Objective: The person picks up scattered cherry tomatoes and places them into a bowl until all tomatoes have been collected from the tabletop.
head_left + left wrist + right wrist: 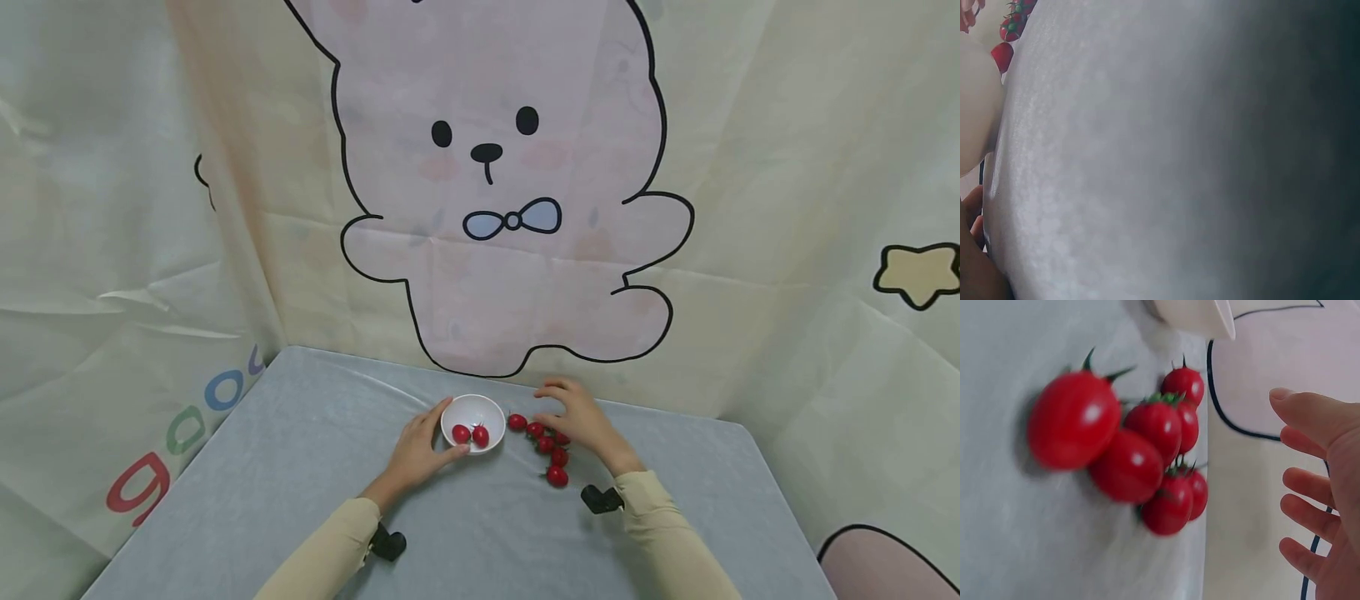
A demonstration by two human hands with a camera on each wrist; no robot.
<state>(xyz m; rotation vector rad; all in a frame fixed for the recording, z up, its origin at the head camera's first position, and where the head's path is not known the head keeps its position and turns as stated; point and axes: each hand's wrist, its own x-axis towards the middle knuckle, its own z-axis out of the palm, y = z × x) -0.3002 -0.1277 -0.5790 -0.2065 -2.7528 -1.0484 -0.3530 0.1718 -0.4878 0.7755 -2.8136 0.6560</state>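
A white bowl (474,407) stands on the table with two cherry tomatoes (480,436) inside. My left hand (415,452) holds it from the left, fingers along the far side and thumb at the near rim. In the left wrist view only a slice of the bowl (977,106) shows at the edge. Right of the bowl lies a cluster of several red cherry tomatoes (546,445) with green stems. Over its far end hovers my right hand (588,423), fingers spread and loosely bent. In the right wrist view nothing sits between thumb and fingers, apart from the tomatoes (1154,428).
A grey-blue cloth covers the table (465,533). Behind it hangs a pale curtain (750,208) printed with a bear, meeting the table's far edge close beyond both hands. Dark devices (602,499) are strapped at both wrists.
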